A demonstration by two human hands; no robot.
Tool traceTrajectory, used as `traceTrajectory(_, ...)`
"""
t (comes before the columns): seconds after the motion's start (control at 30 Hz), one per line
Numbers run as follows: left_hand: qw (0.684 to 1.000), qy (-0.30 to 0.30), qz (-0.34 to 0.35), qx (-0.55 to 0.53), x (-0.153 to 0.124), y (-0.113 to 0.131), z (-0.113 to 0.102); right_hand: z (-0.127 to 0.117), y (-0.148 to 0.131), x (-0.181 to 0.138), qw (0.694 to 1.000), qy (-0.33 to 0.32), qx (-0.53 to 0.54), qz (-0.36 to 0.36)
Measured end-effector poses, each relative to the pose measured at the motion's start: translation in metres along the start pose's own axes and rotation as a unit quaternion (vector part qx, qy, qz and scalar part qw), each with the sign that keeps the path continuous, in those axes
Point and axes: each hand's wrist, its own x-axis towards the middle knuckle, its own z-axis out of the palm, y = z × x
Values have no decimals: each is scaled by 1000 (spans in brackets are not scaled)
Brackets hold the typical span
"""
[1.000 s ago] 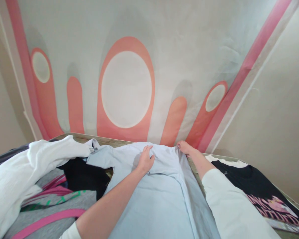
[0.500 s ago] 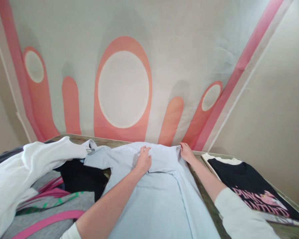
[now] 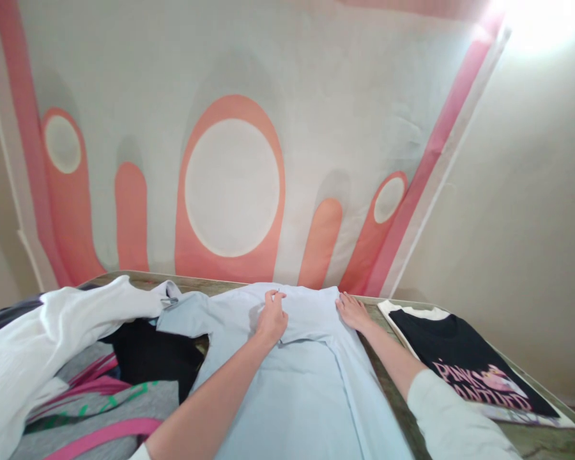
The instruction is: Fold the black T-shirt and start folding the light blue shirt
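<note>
A light blue short-sleeved shirt (image 3: pixel 292 390) lies spread over the table, with its right side folded inward and a pale sleeve reaching out to the left. My left hand (image 3: pixel 271 317) rests on the upper middle of the shirt, fingers bent and apart. At the shirt's upper right edge, my right hand (image 3: pixel 353 311) lies flat, its fingers spread and touching the folded corner. Both hands press on the cloth, and neither shows a grip on it.
To the left is a loose heap with a white garment (image 3: pixel 62 326), a black one (image 3: pixel 153 358) and a grey one with pink stripes (image 3: pixel 105 415). A folded black printed T-shirt (image 3: pixel 464 351) lies on the wooden table (image 3: pixel 546 441) at right. A patterned wall (image 3: pixel 230 191) rises behind.
My right hand has let go of the shirt's upper right corner and flattened on it. My left hand stays on the shirt, its fingers a little more bent. The view has tilted slightly up.
</note>
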Motion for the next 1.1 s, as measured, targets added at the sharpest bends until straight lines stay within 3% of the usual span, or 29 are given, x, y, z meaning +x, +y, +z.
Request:
traceTrajectory(0.27,994,-38,16,99,-4,5,-4,-12,-1,18,997,58,-34,25)
traceTrajectory(0.63,992,-41,34,110,-4,5,-5,-18,-12,56,995,28,-69,66)
traceTrajectory(1.1,995,-43,22,91,-3,7,-4,-19,-17,28,990,102,-82,56)
